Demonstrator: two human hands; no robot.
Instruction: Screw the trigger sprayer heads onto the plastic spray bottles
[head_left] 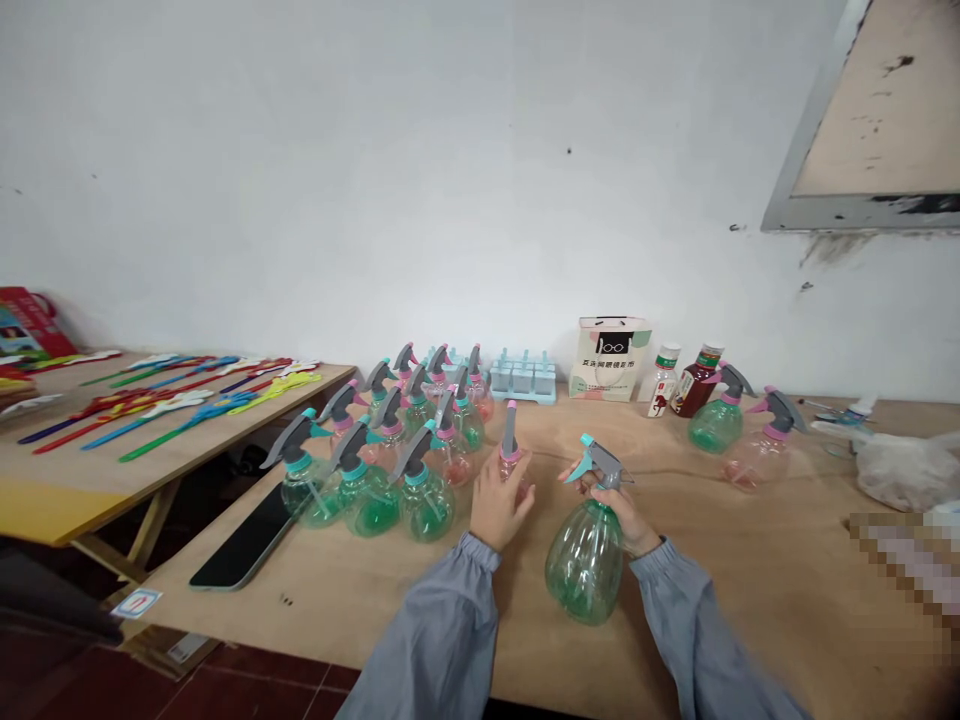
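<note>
My left hand is closed round a pink spray bottle with a grey trigger and pink collar; the hand hides most of the bottle. My right hand grips the neck of a green spray bottle with a grey and teal trigger head, its round body tilted towards me over the wooden table. Just left of my left hand stands a group of several green and pink spray bottles.
A dark phone lies near the table's left edge. At the back stand an ice-pop mould, a small box, two drink bottles and two more spray bottles. A plastic bag lies right. Coloured sticks cover the left table.
</note>
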